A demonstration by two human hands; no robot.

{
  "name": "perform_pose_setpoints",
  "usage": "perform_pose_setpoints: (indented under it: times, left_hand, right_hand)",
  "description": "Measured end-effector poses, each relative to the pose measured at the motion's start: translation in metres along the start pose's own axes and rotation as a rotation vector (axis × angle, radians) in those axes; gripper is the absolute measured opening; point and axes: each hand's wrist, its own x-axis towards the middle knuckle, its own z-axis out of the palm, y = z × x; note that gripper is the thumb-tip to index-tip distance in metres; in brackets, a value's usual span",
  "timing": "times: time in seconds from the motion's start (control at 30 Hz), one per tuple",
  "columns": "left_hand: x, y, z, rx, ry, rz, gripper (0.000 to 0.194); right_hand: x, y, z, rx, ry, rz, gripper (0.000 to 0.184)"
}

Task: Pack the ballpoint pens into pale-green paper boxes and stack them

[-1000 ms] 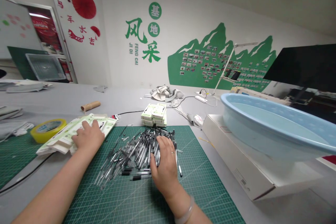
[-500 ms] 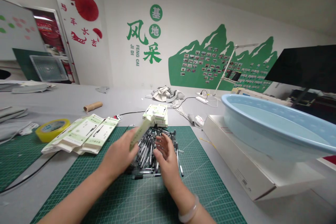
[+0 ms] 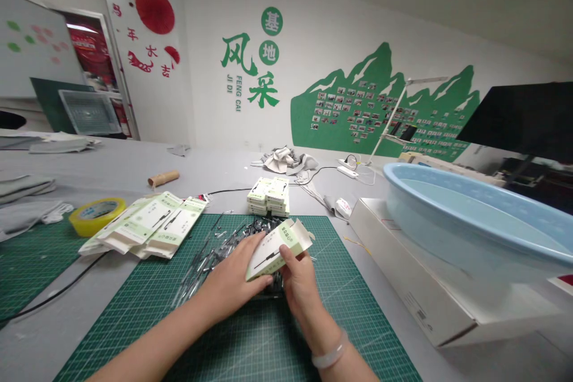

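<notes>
Both my hands hold one small green-and-white pen box [image 3: 278, 247] over a pile of black pens [image 3: 215, 253] on the green cutting mat [image 3: 250, 334]. My left hand [image 3: 233, 280] grips the box from below and the left. My right hand [image 3: 301, 283] pinches its near right edge. The box's far flap stands open. A fan of flat unfolded boxes [image 3: 150, 227] lies to the left on the mat's corner. A stack of packed boxes [image 3: 269, 196] sits just beyond the mat.
A light blue basin [image 3: 474, 221] rests on a white carton [image 3: 416, 274] at the right. A yellow tape roll [image 3: 95, 213] and a cardboard tube [image 3: 163, 178] lie at the left. Cloth, cables and a power strip [image 3: 349, 172] lie farther back. A desk lamp [image 3: 398, 107] stands behind.
My left hand left the flat boxes at the left, carrying one over the pens. My right hand lifted off the pens and now grips the box too; its flap has opened.
</notes>
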Motion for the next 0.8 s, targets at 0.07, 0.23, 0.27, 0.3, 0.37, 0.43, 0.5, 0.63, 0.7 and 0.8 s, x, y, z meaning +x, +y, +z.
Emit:
perform_pose_setpoints:
  times: [0.07, 0.23, 0.27, 0.3, 0.37, 0.43, 0.5, 0.63, 0.7, 0.8]
  left_hand:
    - [0.008, -0.003, -0.005, -0.113, -0.081, -0.096, 0.074]
    - [0.023, -0.014, -0.015, -0.308, -0.313, -0.180, 0.063]
    - [0.024, -0.016, -0.015, -0.306, -0.328, -0.190, 0.058]
    - [0.024, -0.017, -0.015, -0.287, -0.323, -0.202, 0.054]
    - [0.023, -0.017, -0.016, -0.224, -0.279, -0.214, 0.050]
    - [0.021, -0.014, -0.015, -0.174, -0.228, -0.218, 0.050]
    - [0.020, -0.011, -0.014, -0.134, -0.196, -0.227, 0.049]
    - [0.019, -0.010, -0.007, -0.081, -0.130, -0.246, 0.051]
    - [0.020, -0.012, -0.002, -0.061, -0.102, -0.253, 0.052]
    - [0.019, -0.014, 0.002, -0.030, -0.090, -0.253, 0.051]
  right_hand:
    - [0.001, -0.001, 0.000, 0.008, 0.010, 0.006, 0.051]
    - [0.001, 0.000, 0.000, -0.012, 0.015, 0.016, 0.053]
    - [0.000, 0.000, 0.000, -0.014, 0.014, 0.023, 0.053]
    - [0.000, -0.001, 0.001, -0.015, 0.011, 0.031, 0.053]
    - [-0.001, -0.001, 0.002, -0.012, -0.004, 0.040, 0.054]
    - [-0.002, -0.002, 0.003, 0.000, -0.031, 0.043, 0.054]
    - [-0.002, -0.002, 0.003, 0.012, -0.054, 0.049, 0.052]
    - [-0.003, 0.000, 0.005, 0.029, -0.068, 0.073, 0.045]
    - [-0.003, 0.000, 0.006, 0.032, -0.068, 0.077, 0.044]
    - [-0.002, 0.000, 0.007, 0.039, -0.047, 0.085, 0.046]
